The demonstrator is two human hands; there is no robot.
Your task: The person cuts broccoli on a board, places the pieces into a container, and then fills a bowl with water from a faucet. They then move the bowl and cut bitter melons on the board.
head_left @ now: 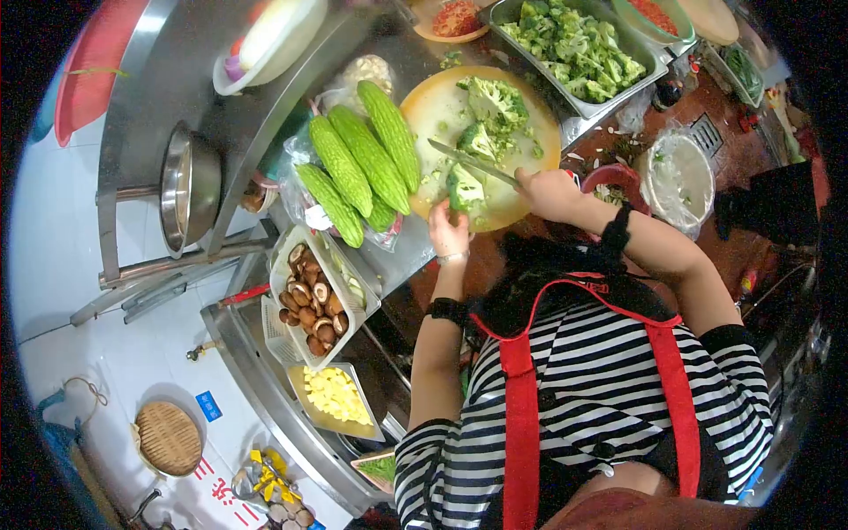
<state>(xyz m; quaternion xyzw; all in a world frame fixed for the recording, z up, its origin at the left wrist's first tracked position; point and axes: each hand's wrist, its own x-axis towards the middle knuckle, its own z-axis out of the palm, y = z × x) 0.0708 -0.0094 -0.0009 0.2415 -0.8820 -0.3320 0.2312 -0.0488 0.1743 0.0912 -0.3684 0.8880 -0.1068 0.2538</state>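
My right hand (549, 194) is wrapped round the handle of a kitchen knife (473, 161), its blade reaching left across the round cutting board (428, 110). Just below the blade, my left hand (449, 231) grips a broccoli piece (465, 187) at the board's near edge; some fingers are hidden. A cut broccoli chunk (477, 140) lies beyond the blade. Farther back on the board sits a larger broccoli head (496, 100), with small green crumbs around it.
Left of the board lie several bitter melons (369, 152) on plastic bags. A steel tray (624, 95) of broccoli florets stands back right. Mushrooms fill a white basket (358, 311) at lower left, near a container of yellow chunks (336, 395). A lined bin (676, 177) stands right.
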